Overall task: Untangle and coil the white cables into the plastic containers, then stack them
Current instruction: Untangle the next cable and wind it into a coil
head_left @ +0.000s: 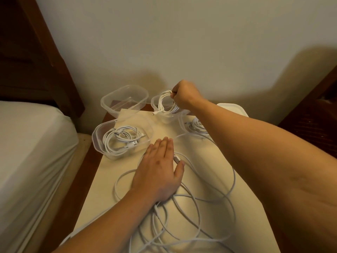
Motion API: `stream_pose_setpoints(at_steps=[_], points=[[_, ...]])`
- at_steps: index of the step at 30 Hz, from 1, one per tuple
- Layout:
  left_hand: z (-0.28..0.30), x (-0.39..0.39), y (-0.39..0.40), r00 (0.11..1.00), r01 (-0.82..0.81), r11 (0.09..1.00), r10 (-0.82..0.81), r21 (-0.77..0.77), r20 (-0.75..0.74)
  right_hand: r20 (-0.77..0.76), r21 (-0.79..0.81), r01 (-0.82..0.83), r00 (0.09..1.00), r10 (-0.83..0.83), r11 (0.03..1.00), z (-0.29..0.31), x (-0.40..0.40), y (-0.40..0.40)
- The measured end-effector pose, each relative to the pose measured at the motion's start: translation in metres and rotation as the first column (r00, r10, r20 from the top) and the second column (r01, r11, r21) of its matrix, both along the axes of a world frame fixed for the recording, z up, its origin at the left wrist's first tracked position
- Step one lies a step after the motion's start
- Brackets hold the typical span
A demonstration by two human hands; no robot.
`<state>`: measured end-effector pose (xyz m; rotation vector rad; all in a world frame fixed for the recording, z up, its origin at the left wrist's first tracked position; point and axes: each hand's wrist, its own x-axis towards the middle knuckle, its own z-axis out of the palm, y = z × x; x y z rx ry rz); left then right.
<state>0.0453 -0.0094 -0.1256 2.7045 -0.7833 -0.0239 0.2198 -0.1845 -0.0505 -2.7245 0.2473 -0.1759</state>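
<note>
Progress looks roughly halfway; right hand (pixel 184 96) pinches a coiled cable (pixel 166 103) over the far-edge container (pixel 155 103); left hand (pixel 160 168) lies flat and spread on loose cables (pixel 200 201) near the front; left-edge container (pixel 102 143) is filled, far-left container (pixel 109 101) empty, nothing stacked.

The containers (pixel 125 99) were clear, glossy plastic with smooth walls, and the cables (pixel 182 203) were white with a smooth, faintly shiny plastic sheath. The table top (pixel 102 189) looked pale, matt and smooth, edged in dark polished wood, like the headboard (pixel 36 52) beside it. The bed sheet (pixel 31 143) was soft white cloth, creased, and the wall (pixel 182 42) a flat matt paint.
</note>
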Motion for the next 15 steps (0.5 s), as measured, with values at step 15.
stream_pose_setpoints(at_steps=[15], points=[[0.002, -0.002, 0.001, 1.0, 0.001, 0.999, -0.001, -0.037, 0.005, -0.117, -0.271, -0.139, 0.987, 0.11, 0.953, -0.005, 0.022, -0.005]])
